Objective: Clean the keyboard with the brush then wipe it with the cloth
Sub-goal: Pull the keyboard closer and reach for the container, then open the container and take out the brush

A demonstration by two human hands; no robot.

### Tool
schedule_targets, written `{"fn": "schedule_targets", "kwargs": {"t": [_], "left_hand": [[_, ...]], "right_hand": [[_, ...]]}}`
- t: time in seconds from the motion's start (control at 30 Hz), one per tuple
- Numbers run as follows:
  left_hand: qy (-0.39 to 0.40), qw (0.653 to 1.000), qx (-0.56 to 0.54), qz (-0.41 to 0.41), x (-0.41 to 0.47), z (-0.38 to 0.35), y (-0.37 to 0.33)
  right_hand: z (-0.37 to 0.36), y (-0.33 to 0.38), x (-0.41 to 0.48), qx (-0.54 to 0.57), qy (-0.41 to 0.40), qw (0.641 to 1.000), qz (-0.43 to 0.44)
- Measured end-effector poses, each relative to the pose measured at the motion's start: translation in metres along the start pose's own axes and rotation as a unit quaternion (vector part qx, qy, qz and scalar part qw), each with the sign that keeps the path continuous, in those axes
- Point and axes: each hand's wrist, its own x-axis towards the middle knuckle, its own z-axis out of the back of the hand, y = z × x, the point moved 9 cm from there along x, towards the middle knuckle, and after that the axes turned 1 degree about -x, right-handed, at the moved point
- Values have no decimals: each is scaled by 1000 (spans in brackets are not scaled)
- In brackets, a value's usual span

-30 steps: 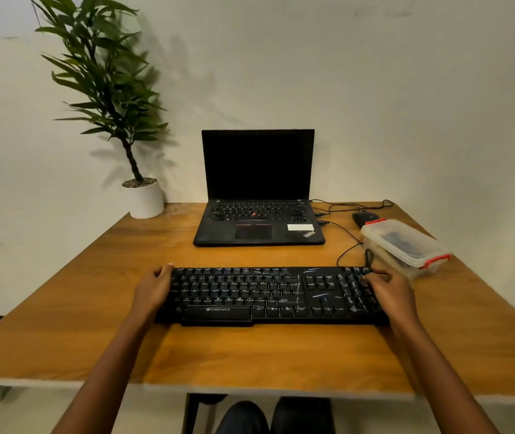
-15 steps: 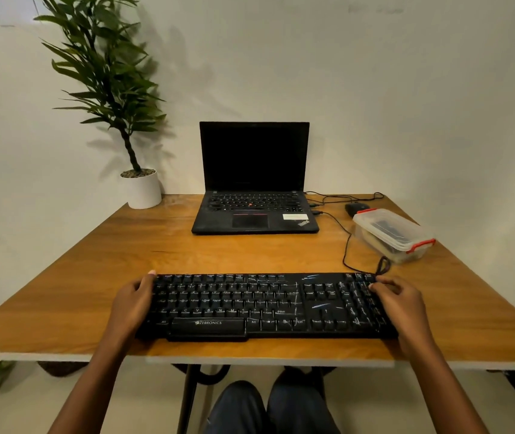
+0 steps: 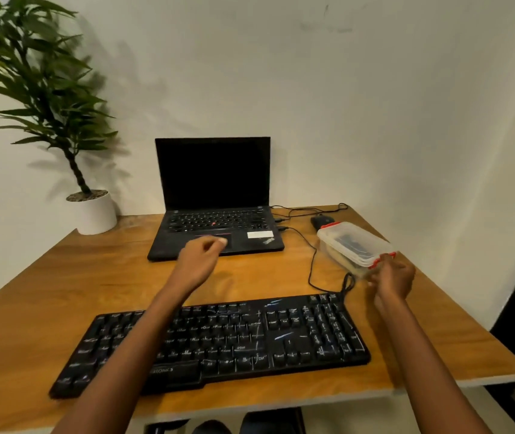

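Note:
A black keyboard (image 3: 218, 339) lies along the desk's near edge, tilted a little, its cable running back to the laptop. My left hand (image 3: 199, 261) hovers above the desk between the keyboard and the laptop, fingers loosely curled and holding nothing. Beside the near end of a clear plastic box (image 3: 351, 245) is my right hand (image 3: 394, 277), with its fingertips by the box's red latch. Blur hides whether they touch it. Something dark shows through the box lid. No brush or cloth is plainly visible.
An open black laptop (image 3: 215, 227) stands at the back middle of the wooden desk (image 3: 62, 292). A black mouse (image 3: 322, 220) and cables lie behind the box. A potted plant (image 3: 93, 211) stands at the back left corner. A wall runs close behind and to the right.
Both hands have let go of the keyboard's ends and lifted. The left moved forward towards the laptop, the right to the plastic box. The keyboard now lies slightly skewed, and my view shifted.

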Motion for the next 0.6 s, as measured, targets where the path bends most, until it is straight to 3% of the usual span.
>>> {"fn": "schedule_targets", "kwargs": {"t": [0.23,0.6], "left_hand": [[116,992,18,-52,56,-117,-55],[211,968,-73,111,91,-232,-41]], "right_hand": [[-9,-3,37,-28,-16,999,-23],[4,10,82,-46,57,997,13]]}}
